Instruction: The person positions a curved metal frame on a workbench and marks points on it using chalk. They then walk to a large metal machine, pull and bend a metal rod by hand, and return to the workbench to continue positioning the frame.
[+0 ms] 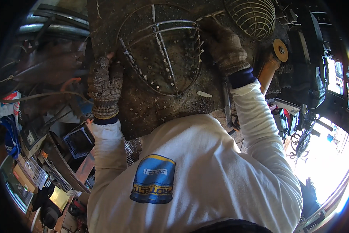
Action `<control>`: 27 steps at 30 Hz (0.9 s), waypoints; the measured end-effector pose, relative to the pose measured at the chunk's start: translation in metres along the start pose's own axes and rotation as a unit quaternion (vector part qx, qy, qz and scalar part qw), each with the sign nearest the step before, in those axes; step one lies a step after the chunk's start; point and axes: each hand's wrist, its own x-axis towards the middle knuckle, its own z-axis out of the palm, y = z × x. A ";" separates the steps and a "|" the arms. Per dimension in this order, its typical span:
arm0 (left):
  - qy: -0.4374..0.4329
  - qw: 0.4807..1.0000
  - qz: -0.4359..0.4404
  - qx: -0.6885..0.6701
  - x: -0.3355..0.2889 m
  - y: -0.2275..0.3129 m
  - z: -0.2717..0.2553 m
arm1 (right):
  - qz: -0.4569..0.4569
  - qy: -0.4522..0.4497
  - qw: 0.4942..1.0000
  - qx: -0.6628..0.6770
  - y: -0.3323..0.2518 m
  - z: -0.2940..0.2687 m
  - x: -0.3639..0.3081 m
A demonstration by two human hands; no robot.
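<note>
A wire frame (pixel 164 58) of bent metal rods, shaped like a rounded basket, lies on a dark metal worktop (pixel 143 112). Short rod stubs stick up along its ribs. My left hand (pixel 105 87), in a brown knitted glove, rests at the worktop's left edge beside the frame, thumb apart from the fingers. My right hand (pixel 225 46), gloved alike, is closed at the frame's upper right rim. A thin metal rod (pixel 211 15) shows just beyond its fingers; dark shadow hides what they grip.
A finished-looking wire basket (pixel 254 17) sits at the far right. Near it is an angle grinder with a tan disc (pixel 281 50). A pale sliver (pixel 204 94) and scattered bits lie on the worktop. Metal pipes (pixel 52 28) are stacked at far left; a blue-white crate (pixel 78 141) stands below left.
</note>
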 end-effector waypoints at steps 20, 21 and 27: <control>-0.294 0.859 0.111 0.404 -0.105 0.115 -0.029 | 0.111 0.030 0.990 0.083 -0.024 -0.039 -0.030; -0.254 0.810 0.129 0.513 -0.115 0.112 -0.019 | 0.115 0.026 0.989 0.091 -0.025 -0.039 -0.032; -0.374 0.835 0.022 0.404 -0.141 0.092 0.006 | 0.037 0.006 0.999 0.038 -0.013 -0.028 -0.032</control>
